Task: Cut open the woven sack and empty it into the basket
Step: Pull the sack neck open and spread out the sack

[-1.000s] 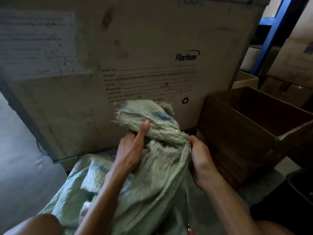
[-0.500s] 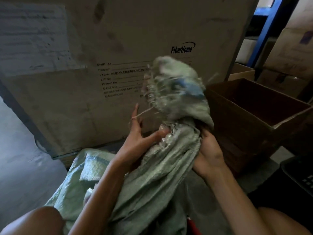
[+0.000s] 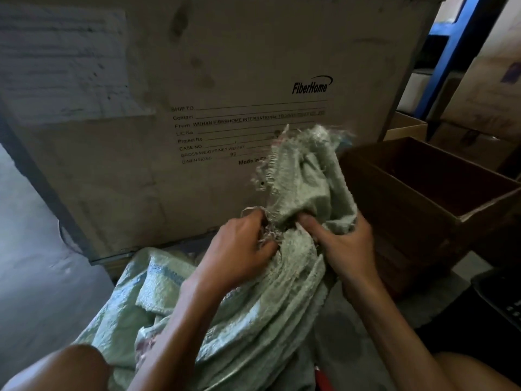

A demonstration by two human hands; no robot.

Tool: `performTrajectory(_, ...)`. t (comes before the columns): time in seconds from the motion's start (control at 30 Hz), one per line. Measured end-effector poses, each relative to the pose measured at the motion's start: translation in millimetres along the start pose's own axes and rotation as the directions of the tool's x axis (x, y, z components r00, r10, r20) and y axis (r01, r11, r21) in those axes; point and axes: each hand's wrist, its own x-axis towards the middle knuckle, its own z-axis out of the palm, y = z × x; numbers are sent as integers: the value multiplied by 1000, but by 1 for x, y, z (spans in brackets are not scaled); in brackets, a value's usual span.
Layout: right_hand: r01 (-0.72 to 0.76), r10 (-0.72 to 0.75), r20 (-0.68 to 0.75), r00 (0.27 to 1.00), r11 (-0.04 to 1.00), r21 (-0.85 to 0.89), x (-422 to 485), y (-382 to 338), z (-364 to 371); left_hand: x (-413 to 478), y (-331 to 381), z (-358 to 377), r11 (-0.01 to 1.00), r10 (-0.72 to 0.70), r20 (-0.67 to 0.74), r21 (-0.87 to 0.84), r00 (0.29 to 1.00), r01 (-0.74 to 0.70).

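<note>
Both fists clamped on the sack (image 3: 253,306) neck, left hand (image 3: 236,249) beside right hand (image 3: 346,246), frayed top pointing up; big carton (image 3: 225,66) close behind, open box (image 3: 423,193) tight on my right

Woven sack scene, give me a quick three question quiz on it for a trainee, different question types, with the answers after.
1. True or false: both hands are on the gathered neck of the woven sack.
2. Multiple choice: the open brown cardboard box sits where relative to the sack? A) to its left B) to its right C) under it
3. Fill in: the brand name printed on the large carton behind the sack is ____.

Key
1. True. The left hand and right hand both grip the bunched fabric just below the frayed top.
2. B.
3. FiberHome.
</note>
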Motion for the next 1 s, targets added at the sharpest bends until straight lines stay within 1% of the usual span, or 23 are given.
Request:
performTrajectory(0.07,-56,59,-96,994,998,29,6,-2,-4,0,1,3,999,35,3,-3,999,-35)
performTrajectory(0.1,-84,92,-127,988,994,70,9,-2,-7,2,-2,4,997,16,6,-77,1000,-15)
performTrajectory(0.17,-174,219,-198,955,960,220,16,-1,-9,7,-12,2,953,-90,35,-289,995,96)
performTrajectory(0.23,-315,417,-220,882,869,382,28,9,-10,11,-25,-2,826,-199,106,-517,974,225)
performTrajectory(0.27,-399,513,-184,838,808,434,34,18,-10,12,-31,-2,754,-240,131,-599,962,269)
performTrajectory(0.3,-476,587,-106,802,737,481,36,23,-8,13,-36,-1,707,-273,130,-645,953,291)
performTrajectory(0.33,-529,628,-27,778,676,513,36,29,-7,14,-39,1,681,-298,120,-669,947,299)
performTrajectory(0.37,-565,650,24,759,640,521,40,38,-6,14,-41,3,664,-315,111,-684,943,303)
performTrajectory(0.43,-606,666,77,742,617,502,42,39,-4,14,-43,5,631,-345,81,-718,935,295)
performTrajectory(0.47,-605,652,70,755,650,460,43,34,-4,14,-46,4,614,-366,48,-738,930,279)
performTrajectory(0.5,-578,613,42,789,717,390,44,29,-6,13,-48,2,610,-384,1,-751,924,254)
performTrajectory(0.53,-527,552,5,834,794,304,46,29,-9,12,-51,-1,627,-391,-48,-745,919,228)
performTrajectory(0.57,-452,466,-49,883,875,175,45,27,-11,10,-53,-4,665,-391,-83,-714,917,219)
performTrajectory(0.6,-345,345,-123,930,938,20,41,24,-13,9,-55,-6,715,-387,-106,-662,916,226)
performTrajectory(0.63,-204,184,-178,967,973,-107,36,20,-13,7,-56,-7,770,-368,-107,-591,924,238)
performTrajectory(0.67,-53,13,-192,981,978,-204,31,19,-12,6,-54,-8,823,-330,-88,-516,940,240)
performTrajectory(0.7,70,-112,-139,984,959,-273,28,17,-10,5,-50,-8,877,-272,-62,-427,960,221)
performTrajectory(0.73,148,-168,-34,985,936,-319,26,14,-8,4,-45,-6,930,-195,-45,-327,980,170)
performTrajectory(0.8,180,-114,178,977,889,-422,26,16,-1,3,-29,-4,987,-25,-13,-161,1000,22)
performTrajectory(0.83,191,-84,240,967,863,-468,25,18,1,2,-21,-5,990,42,0,-132,999,-41)
performTrajectory(0.9,231,-109,251,962,816,-530,28,24,2,2,-12,-7,983,146,11,-114,989,-144)
performTrajectory(0.97,234,-162,182,970,833,-501,35,27,-3,3,-14,-11,970,206,3,-131,978,-204)
performTrajectory(1.0,233,-184,148,972,849,-474,38,26,-6,5,-18,-13,961,218,7,-174,976,-213)
